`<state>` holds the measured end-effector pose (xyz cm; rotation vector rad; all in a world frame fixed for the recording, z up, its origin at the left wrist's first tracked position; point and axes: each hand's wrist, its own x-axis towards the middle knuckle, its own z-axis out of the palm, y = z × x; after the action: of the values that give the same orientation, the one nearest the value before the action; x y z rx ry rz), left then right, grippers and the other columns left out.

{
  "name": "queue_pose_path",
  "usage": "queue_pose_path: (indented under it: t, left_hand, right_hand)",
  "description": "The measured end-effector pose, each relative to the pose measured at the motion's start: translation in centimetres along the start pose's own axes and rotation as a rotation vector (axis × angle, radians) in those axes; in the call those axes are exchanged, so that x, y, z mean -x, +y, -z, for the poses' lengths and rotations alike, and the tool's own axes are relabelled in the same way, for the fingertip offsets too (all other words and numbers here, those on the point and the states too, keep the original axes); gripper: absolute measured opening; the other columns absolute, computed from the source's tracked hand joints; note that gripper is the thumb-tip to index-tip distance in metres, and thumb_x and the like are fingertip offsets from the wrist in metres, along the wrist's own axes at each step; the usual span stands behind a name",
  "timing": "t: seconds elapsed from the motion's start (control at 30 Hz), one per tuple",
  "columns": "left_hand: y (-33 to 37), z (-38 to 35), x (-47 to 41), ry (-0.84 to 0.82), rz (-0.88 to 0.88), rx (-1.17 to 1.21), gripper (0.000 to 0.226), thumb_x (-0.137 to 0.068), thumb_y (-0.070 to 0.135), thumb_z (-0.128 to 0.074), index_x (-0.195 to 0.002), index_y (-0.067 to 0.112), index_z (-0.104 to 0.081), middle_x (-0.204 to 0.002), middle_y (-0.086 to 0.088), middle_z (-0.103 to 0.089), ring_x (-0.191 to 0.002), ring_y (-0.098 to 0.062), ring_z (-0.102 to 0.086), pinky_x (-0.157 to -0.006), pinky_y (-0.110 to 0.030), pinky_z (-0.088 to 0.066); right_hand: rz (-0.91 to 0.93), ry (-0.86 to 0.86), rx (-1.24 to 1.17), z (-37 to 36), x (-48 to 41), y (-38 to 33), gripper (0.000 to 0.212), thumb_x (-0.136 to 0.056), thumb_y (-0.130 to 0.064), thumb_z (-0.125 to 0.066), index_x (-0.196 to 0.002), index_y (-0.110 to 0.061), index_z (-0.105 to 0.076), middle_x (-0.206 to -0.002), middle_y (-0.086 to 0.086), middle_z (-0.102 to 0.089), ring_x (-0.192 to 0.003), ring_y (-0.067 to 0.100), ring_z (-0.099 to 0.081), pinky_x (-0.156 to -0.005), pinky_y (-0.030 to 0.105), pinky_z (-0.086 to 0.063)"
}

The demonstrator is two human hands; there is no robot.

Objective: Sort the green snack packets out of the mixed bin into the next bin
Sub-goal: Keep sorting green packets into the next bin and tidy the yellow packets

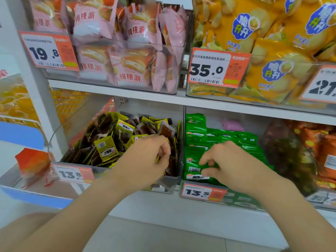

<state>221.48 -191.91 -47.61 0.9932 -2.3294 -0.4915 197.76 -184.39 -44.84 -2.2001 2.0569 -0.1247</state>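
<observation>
- Your right hand (231, 160) is curled over the front of the next bin (236, 200), thumb and forefinger pinching a barcoded green packet (193, 169).
- Your left hand (152, 153) is curled down into the mixed bin (163, 184). A yellow edge shows at its fingertips, but motion blur hides whether it grips anything.
- Both clear bins stand side by side, touching, at the front edge of the white lower shelf (145, 204), above pale floor tiles (145, 237).
- Jumbled yellow packets (106, 148) and brown packets (165, 130) fill the mixed bin, which carries a 13.8 price tag (72, 174).
- Green snack packets (196, 131) fill the next bin in rows, behind a 13.5 price tag (201, 192).
- On the upper shelf (116, 91), pink pie packs (127, 51) sit in the left bin and yellow crisp bags (272, 51) in the right.
</observation>
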Motion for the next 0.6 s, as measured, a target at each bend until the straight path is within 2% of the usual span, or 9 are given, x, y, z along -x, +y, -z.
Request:
queue_pose_path:
  t: [0.07,0.13,0.23,0.3,0.37,0.43,0.53,0.57,0.6]
  left_hand:
    - [-0.6,0.4,0.1,-0.001,0.01,-0.018,0.015,-0.091,0.014,-0.066,-0.09,0.029,-0.064,-0.08,0.015,-0.061,-0.08,-0.003,-0.06,-0.068,-0.025,-0.052]
    - [-1.1,0.7,0.2,-0.007,0.008,-0.042,0.015,-0.092,0.015,-0.065,-0.089,0.029,-0.063,-0.08,0.014,-0.061,-0.079,-0.004,-0.059,-0.069,-0.027,-0.053]
    - [-1.3,0.9,0.4,-0.022,-0.006,-0.059,0.016,-0.092,0.015,-0.064,-0.09,0.031,-0.062,-0.083,0.015,-0.059,-0.082,-0.004,-0.058,-0.07,-0.027,-0.052]
    - [-1.5,0.8,0.5,-0.035,-0.026,-0.088,0.016,-0.093,0.015,-0.061,-0.091,0.031,-0.06,-0.086,0.015,-0.056,-0.084,-0.006,-0.056,-0.072,-0.03,-0.052]
    - [-1.9,0.7,0.2,-0.063,-0.029,-0.141,0.011,-0.096,0.018,-0.057,-0.097,0.028,-0.06,-0.091,0.011,-0.055,-0.089,-0.01,-0.053,-0.079,-0.036,-0.052]
    - [-2.4,0.8,-0.3,-0.118,0.026,-0.24,0.012,-0.1,0.029,-0.053,-0.111,0.024,-0.057,-0.106,0.005,-0.052,-0.101,-0.018,-0.051,-0.088,-0.042,-0.05]
    - [-2.8,1.1,-1.2,-0.203,0.11,-0.363,0.048,-0.087,0.063,-0.049,-0.117,0.026,-0.041,-0.12,0.004,-0.038,-0.113,-0.024,-0.041,-0.093,-0.045,-0.042]
    - [-2.9,1.2,-1.5,-0.245,0.141,-0.352,0.063,-0.076,0.074,-0.045,-0.118,0.028,-0.035,-0.125,0.004,-0.033,-0.117,-0.025,-0.038,-0.095,-0.046,-0.039]
    - [-3.2,1.2,-1.7,-0.311,0.184,-0.315,0.079,-0.066,0.082,-0.043,-0.125,0.03,-0.031,-0.133,0.004,-0.029,-0.125,-0.027,-0.034,-0.099,-0.048,-0.038]
  right_hand:
    - [-0.022,-0.038,-0.019,0.2,-0.2,-0.4,0.03,-0.086,-0.046,-0.082,-0.11,-0.03,-0.077,-0.095,-0.004,-0.074,-0.086,0.014,-0.068,-0.081,0.034,-0.057]
    - [-0.055,-0.032,-0.045,1.0,-0.2,-0.7,0.043,-0.082,-0.05,-0.084,-0.121,-0.035,-0.073,-0.105,-0.01,-0.07,-0.089,0.005,-0.063,-0.082,0.027,-0.05]
    - [-0.073,-0.08,0.042,1.1,-0.3,-1.1,0.058,-0.09,-0.045,-0.078,-0.143,-0.033,-0.058,-0.129,-0.001,-0.058,-0.122,0.017,-0.056,-0.101,0.031,-0.045]
    - [-0.074,-0.135,0.071,0.7,-0.4,-2.2,0.051,-0.095,-0.032,-0.073,-0.143,-0.025,-0.056,-0.128,0.005,-0.055,-0.126,0.026,-0.054,-0.107,0.039,-0.046]
    - [-0.056,-0.032,0.111,0.5,-0.9,-3.7,0.034,-0.093,-0.016,-0.065,-0.127,-0.017,-0.064,-0.121,0.006,-0.057,-0.118,0.028,-0.056,-0.103,0.041,-0.048]
    - [-0.061,0.161,0.073,0.5,-1.7,-6.1,0.035,-0.087,-0.006,-0.058,-0.121,-0.015,-0.067,-0.117,0.006,-0.06,-0.111,0.025,-0.057,-0.102,0.039,-0.049]
    - [-0.034,0.467,-0.086,0.3,-3.5,-10.4,0.034,-0.08,0.0,-0.064,-0.112,-0.009,-0.069,-0.104,0.009,-0.063,-0.098,0.028,-0.06,-0.091,0.044,-0.054]
    - [0.002,0.516,-0.073,-0.1,-4.3,-11.5,0.031,-0.078,0.001,-0.066,-0.108,-0.005,-0.068,-0.102,0.011,-0.062,-0.097,0.031,-0.059,-0.089,0.048,-0.055]
    - [0.013,0.49,-0.08,-0.5,-5.4,-12.4,0.031,-0.082,-0.002,-0.065,-0.113,-0.003,-0.065,-0.108,0.014,-0.061,-0.103,0.034,-0.057,-0.092,0.05,-0.052]
